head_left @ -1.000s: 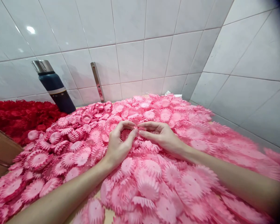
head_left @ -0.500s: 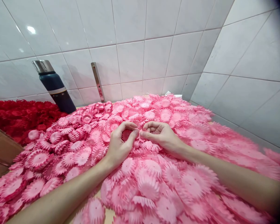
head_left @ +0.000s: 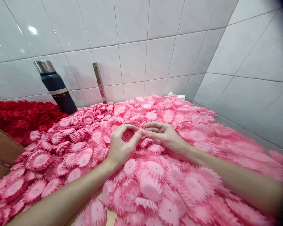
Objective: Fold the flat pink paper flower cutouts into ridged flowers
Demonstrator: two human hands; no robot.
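Observation:
My left hand is closed in a pinch, thumb and forefinger tips meeting over the heap. Right beside it, my right hand pinches too, its fingertips almost touching the left ones. A small pink flower piece with a frilled edge shows between the two sets of fingertips, mostly hidden by them. Under and around both hands lies a deep heap of pink flower pieces, round with curled, fringed rims and a small hole in the middle of many. Pieces with darker pink edges lie to the left.
A dark blue bottle with a steel cap leans at the back left, beside a pile of red pieces. A cardboard box stands at the left edge. A metal strip rises against the white tiled wall.
My hands have come slightly closer together, and the fingertips now meet around a pink piece. The heap, bottle and box stay as they were.

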